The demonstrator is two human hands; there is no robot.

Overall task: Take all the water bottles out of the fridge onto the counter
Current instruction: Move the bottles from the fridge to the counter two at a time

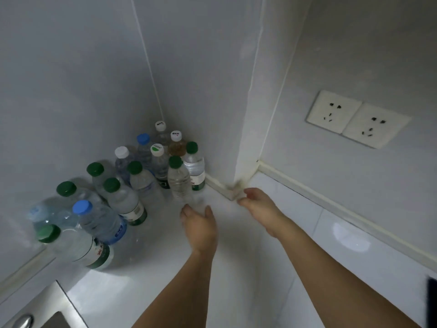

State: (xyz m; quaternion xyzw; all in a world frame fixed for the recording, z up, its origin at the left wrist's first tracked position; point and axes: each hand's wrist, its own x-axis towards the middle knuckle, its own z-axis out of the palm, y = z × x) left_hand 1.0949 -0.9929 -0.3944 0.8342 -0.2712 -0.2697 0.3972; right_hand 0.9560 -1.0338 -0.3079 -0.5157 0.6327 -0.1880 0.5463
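The white counter [236,256] carries a cluster of capped water bottles [123,200] in its corner.

Dim, greyish light; glare patches on counter [350,235]; hands motion-blurred; wide-angle bending at edges.

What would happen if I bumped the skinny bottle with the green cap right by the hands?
The clear bottle with the green cap would probably tip easily: it stands tall and narrow on a smooth white counter. It looks nearly empty, so it is likely light and would squash a bit if squeezed. If it fell, its round body could roll toward the left hand.
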